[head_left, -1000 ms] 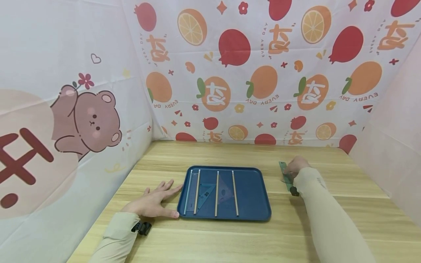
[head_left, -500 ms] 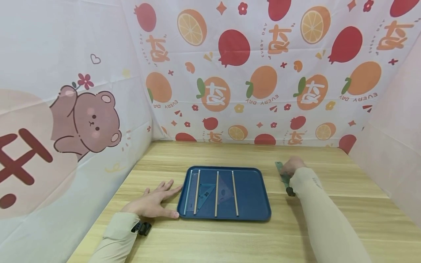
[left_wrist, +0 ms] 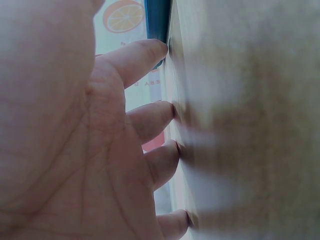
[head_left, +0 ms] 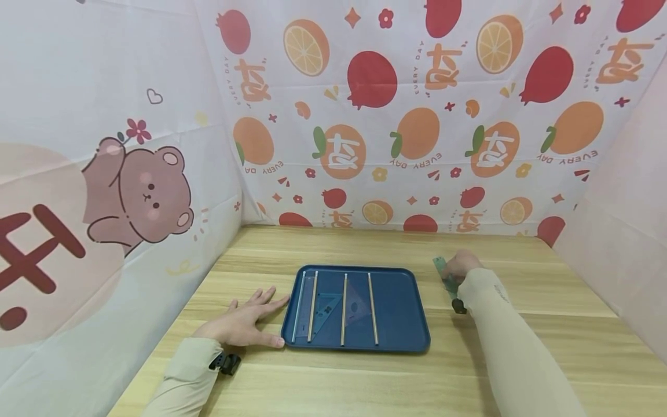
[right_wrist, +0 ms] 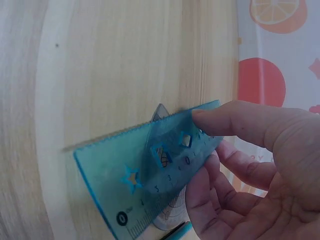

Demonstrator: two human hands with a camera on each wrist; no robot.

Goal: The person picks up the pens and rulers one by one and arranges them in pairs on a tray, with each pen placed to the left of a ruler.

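Observation:
My right hand point(head_left: 464, 264) pinches a translucent teal ruler point(right_wrist: 135, 167) near one end, thumb on its upper face and fingers beneath. The ruler has star and other cut-outs and is tilted over the wooden table. Partly hidden under it, a clear protractor point(right_wrist: 172, 212) shows in the right wrist view. My left hand point(head_left: 242, 322) has its fingers spread on the table, with thumb and index fingertips at the left rim of the blue tray point(head_left: 401, 313). On the tray lie a teal set square point(head_left: 326, 307), a clear set square point(head_left: 356, 304) and several slim pencils point(head_left: 373, 310).
A clear ruler point(head_left: 306, 310) lies at the tray's left side among the pencils. Under the right hand, the tip of a teal object point(right_wrist: 181, 232) shows at the view's bottom edge. A fruit-print cloth point(head_left: 380, 139) stands behind the table, a bear-print cloth point(head_left: 208, 168) at left.
My right hand has shifted slightly left towards the tray, bringing the teal ruler with it. The left hand and the things on the tray have stayed in place.

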